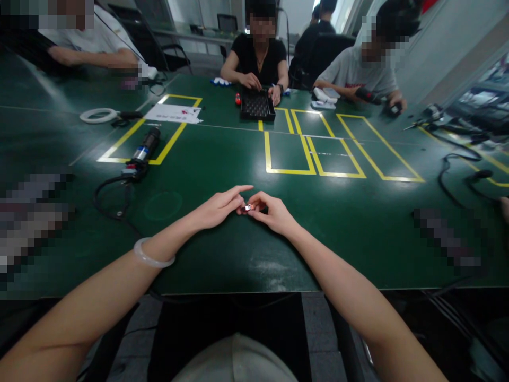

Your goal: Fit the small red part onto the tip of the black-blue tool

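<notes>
My left hand (220,207) and my right hand (274,212) meet over the green table, near its front edge. Between their fingertips is a small shiny metal piece (248,208) with a reddish part; it is too small to name. The right thumb and fingers pinch it from the right. On the other side, the left thumb and curled fingers grip it while the left index finger points out straight. A pale bangle (153,254) circles my left wrist. The fingers hide part of the piece.
A black cylindrical tool (145,148) with a cable lies at left, near a white paper (174,113) and a white ring coil (98,115). Yellow tape outlines (292,172) mark the green table (222,254). Across it, a person handles a black tray (257,114); other people sit nearby.
</notes>
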Demonstrator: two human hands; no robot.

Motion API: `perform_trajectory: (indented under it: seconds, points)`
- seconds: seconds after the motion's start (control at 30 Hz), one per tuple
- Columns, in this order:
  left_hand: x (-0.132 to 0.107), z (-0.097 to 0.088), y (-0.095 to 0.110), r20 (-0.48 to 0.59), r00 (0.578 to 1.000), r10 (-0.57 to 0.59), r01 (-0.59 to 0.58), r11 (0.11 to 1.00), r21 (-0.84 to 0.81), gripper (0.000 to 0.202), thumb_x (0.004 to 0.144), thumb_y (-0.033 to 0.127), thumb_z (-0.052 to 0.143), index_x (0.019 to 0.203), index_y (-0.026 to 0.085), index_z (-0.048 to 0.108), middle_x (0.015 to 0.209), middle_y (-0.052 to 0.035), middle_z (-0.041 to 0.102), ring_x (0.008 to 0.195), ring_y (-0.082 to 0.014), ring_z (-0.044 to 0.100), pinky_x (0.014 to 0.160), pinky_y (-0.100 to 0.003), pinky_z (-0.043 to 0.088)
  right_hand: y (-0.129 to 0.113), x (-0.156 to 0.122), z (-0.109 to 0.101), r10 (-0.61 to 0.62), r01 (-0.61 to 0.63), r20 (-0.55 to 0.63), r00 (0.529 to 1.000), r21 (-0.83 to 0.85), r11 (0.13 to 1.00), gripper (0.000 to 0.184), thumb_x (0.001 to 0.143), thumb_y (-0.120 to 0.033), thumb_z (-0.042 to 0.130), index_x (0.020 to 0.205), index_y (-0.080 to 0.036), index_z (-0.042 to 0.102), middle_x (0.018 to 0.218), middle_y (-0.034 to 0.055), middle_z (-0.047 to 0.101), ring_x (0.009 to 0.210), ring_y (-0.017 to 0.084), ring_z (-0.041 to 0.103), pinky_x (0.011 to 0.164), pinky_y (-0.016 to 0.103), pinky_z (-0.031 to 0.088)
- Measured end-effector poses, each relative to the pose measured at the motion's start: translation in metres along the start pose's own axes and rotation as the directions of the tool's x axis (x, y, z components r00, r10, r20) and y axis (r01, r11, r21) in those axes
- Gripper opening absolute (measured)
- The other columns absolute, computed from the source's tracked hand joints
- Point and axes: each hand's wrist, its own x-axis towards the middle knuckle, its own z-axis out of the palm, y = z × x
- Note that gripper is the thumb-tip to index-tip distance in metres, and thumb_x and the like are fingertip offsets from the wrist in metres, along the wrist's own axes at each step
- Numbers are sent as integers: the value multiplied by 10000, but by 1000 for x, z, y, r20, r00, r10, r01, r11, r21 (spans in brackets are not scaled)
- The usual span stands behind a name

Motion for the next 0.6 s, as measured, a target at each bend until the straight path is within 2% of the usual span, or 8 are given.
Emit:
perform_trajectory:
  seconds: [0.07, 0.17, 0.27, 0.47, 0.6]
  points:
    - [-1, -2, 1, -36, 999, 25, -23, 997, 70, 469, 1016, 347, 382, 1454, 193, 445, 938, -32, 672, 887, -169, 647, 856, -310, 483, 0, 0, -1, 5, -5, -29, 1000, -14, 1000, 118, 858, -246, 653, 955, -198, 607, 868, 1, 672, 749, 128, 606, 738, 273, 496]
    - [-2, -2, 4, -74, 990, 118, -104, 980, 171, 376, 966, 290, 469, 1322, 193, 538, 1093, -61, 649, 975, -178, 629, 892, -315, 481, 2, 1, -1, 34, -35, -73, 997, -15, 999, 132, 863, -276, 658, 965, -200, 625, 856, 2, 686, 746, 132, 612, 740, 275, 499]
    - [-4, 0, 6, -72, 978, 194, -169, 951, 258, 326, 908, 271, 549, 1223, 195, 576, 1173, -84, 601, 1057, -204, 603, 930, -336, 482, 3, 1, -2, 76, -75, -93, 993, 11, 997, 158, 878, -311, 655, 978, -189, 650, 833, 6, 704, 755, 138, 629, 733, 269, 496]
    - [-5, 3, 7, -83, 974, 209, -169, 924, 344, 221, 961, 330, 521, 1114, 194, 602, 1056, -63, 624, 973, -194, 617, 846, -317, 480, 1, 0, -2, 118, -117, -22, 993, 36, 992, 199, 946, -350, 572, 959, -177, 671, 808, 14, 725, 742, 134, 649, 728, 262, 488]
    - [-5, 3, 10, -112, 974, 195, -151, 936, 319, 225, 974, 349, 522, 1092, 179, 609, 1014, -55, 652, 926, -181, 633, 833, -302, 477, 2, 0, 0, 98, -93, -36, 995, 119, 988, 213, 887, -349, 646, 1021, -184, 632, 810, 2, 700, 734, 131, 636, 717, 263, 491]
